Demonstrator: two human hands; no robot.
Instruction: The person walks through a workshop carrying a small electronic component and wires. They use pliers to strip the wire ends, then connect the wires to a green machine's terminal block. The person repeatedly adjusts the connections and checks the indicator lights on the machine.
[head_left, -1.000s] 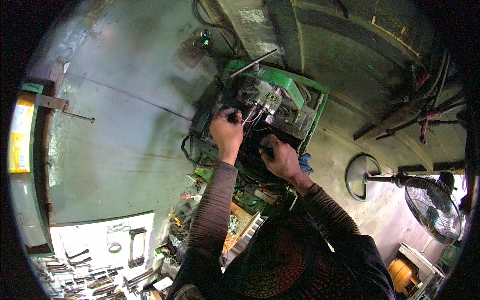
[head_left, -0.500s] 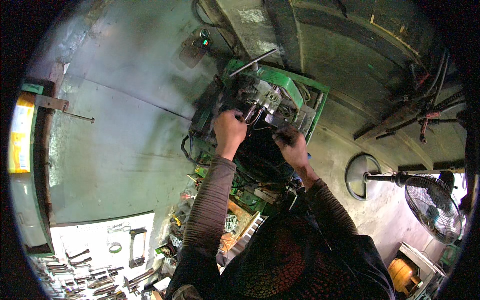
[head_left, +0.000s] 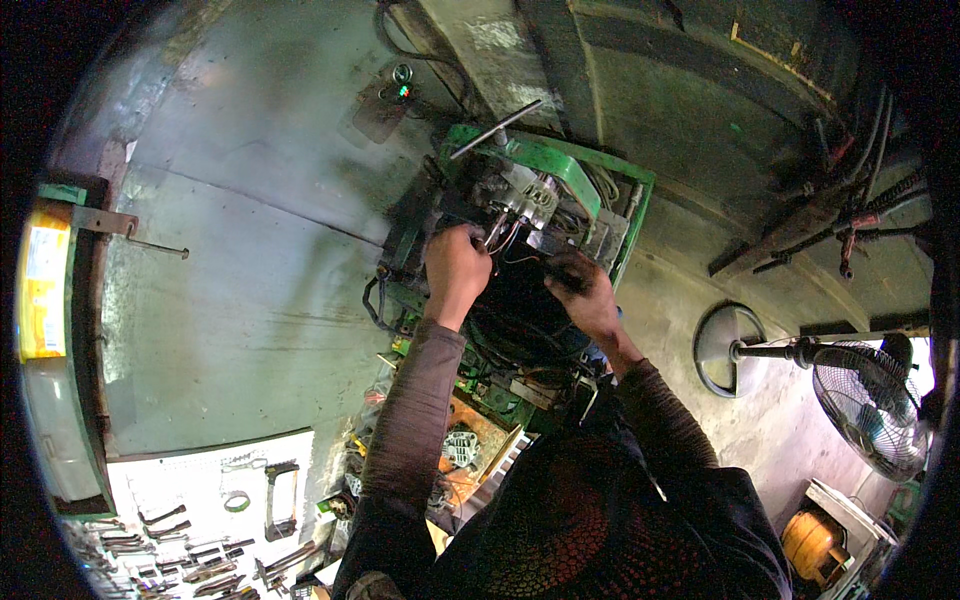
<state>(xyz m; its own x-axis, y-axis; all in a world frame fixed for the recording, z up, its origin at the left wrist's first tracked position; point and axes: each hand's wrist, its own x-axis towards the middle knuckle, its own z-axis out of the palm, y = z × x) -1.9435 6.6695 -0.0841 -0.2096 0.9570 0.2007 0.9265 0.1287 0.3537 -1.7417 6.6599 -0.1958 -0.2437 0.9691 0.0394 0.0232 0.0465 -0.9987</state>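
Under my hands is a green machine [head_left: 565,168] with its inner parts bare. A silver metal block [head_left: 538,200] with rounded ridges sits in its middle. Thin pale wires [head_left: 511,240] hang from the block's near side. My left hand [head_left: 456,275] is closed at the lower left of the block, where a slim shiny rod-like piece meets the fingertips; what they grip is mostly hidden. To the right, my right hand [head_left: 592,300] has its darkened fingers pinched close to a wire's end. Shadow hides what lies between them.
A metal T-bar handle [head_left: 497,130] juts above the machine. Black cables [head_left: 372,300] loop at its left side. Hand tools [head_left: 200,560] line a white board at lower left. A caged fan [head_left: 868,410] and a steering wheel [head_left: 715,350] are to the right.
The view has shifted slightly, so the machine appears a little further left. Both hands stay closed in nearly the same places by the metal block.
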